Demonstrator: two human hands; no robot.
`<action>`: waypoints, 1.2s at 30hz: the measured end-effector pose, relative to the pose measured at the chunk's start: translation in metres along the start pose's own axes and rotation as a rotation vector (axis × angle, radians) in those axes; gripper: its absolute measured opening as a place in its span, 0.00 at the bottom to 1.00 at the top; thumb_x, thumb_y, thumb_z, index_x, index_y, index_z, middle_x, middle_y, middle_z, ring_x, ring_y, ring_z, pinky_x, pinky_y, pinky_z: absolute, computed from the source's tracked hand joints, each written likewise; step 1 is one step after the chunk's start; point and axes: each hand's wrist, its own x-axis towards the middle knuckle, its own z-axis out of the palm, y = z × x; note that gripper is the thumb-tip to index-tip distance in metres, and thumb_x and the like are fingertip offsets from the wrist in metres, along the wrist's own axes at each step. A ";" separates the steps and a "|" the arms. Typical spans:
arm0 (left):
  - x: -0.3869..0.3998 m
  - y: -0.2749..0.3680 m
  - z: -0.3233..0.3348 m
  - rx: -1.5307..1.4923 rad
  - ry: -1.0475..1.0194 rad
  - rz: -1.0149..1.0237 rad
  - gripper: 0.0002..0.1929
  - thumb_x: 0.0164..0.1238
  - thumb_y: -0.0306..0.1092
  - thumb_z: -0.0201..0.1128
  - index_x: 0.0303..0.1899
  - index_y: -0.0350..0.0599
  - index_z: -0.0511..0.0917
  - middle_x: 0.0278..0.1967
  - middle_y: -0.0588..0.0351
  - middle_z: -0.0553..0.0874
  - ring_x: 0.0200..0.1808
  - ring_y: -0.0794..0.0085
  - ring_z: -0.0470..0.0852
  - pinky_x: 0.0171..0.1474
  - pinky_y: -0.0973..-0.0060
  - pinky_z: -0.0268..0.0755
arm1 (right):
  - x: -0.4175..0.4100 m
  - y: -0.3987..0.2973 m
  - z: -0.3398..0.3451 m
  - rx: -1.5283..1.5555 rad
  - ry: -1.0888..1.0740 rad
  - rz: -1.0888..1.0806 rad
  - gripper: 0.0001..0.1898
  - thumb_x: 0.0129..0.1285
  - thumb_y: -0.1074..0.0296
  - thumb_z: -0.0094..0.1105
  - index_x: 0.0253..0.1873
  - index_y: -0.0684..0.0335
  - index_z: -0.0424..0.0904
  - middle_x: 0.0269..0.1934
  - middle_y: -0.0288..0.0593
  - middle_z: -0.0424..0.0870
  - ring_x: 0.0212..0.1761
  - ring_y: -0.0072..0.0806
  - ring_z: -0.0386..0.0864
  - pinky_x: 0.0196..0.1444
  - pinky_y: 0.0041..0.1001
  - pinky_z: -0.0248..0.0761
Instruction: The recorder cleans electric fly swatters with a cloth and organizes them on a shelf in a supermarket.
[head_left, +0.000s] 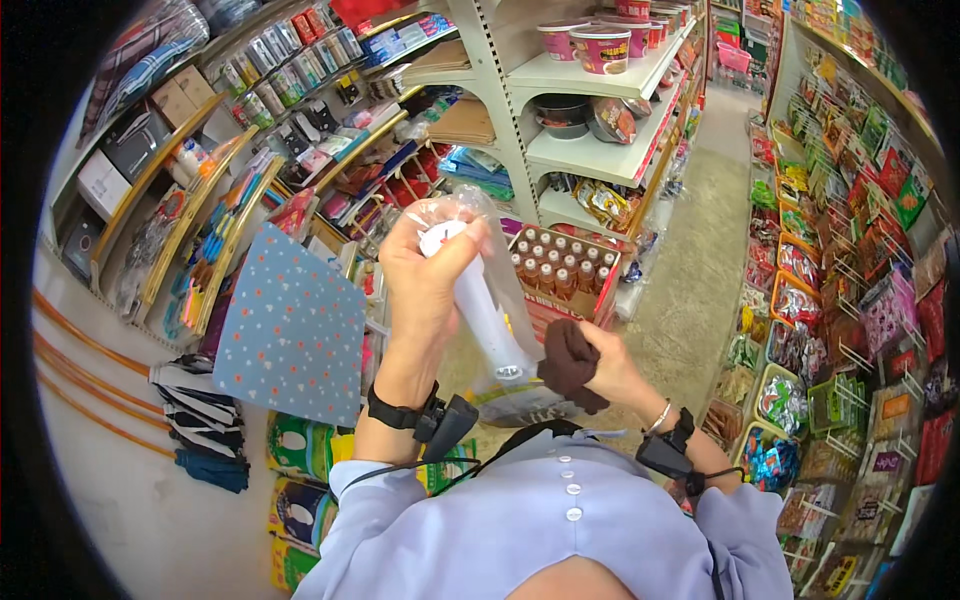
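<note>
My left hand is raised in front of me and grips a long white plastic article in a clear plastic bag. The bag's crinkled top stands above my fingers, and the article slants down to a round, shiny lower end. What the article is, I cannot tell. Lower and to the right, my right hand clutches a bunched dark brown cloth. The cloth is close beside the bag's lower right side; whether they touch is unclear.
A carton of capped bottles stands beyond my hands, below shelves with instant-noodle tubs. To the left are a blue patterned board, striped mop-like cloth and stocked shelves. Packaged snacks line the right side of the aisle floor.
</note>
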 end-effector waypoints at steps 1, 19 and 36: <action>0.002 0.001 -0.001 -0.002 0.000 -0.002 0.10 0.55 0.23 0.63 0.39 0.37 0.77 0.29 0.53 0.83 0.27 0.72 0.81 0.33 0.77 0.72 | -0.004 -0.001 -0.006 0.064 0.015 0.075 0.20 0.53 0.69 0.66 0.50 0.68 0.75 0.39 0.36 0.80 0.42 0.17 0.74 0.48 0.24 0.71; -0.014 -0.007 0.027 -0.104 -0.055 -0.043 0.07 0.57 0.22 0.61 0.38 0.36 0.76 0.29 0.52 0.82 0.27 0.70 0.80 0.34 0.75 0.73 | 0.038 -0.046 -0.004 0.338 0.120 -0.199 0.24 0.52 0.77 0.65 0.56 0.70 0.71 0.44 0.38 0.79 0.46 0.18 0.73 0.53 0.23 0.68; -0.011 -0.019 0.013 0.053 -0.051 -0.011 0.12 0.59 0.26 0.64 0.43 0.43 0.72 0.33 0.64 0.78 0.31 0.86 0.74 0.33 0.87 0.68 | 0.061 -0.057 -0.001 0.404 0.108 -0.149 0.21 0.56 0.73 0.65 0.55 0.65 0.71 0.44 0.37 0.80 0.45 0.19 0.75 0.51 0.23 0.70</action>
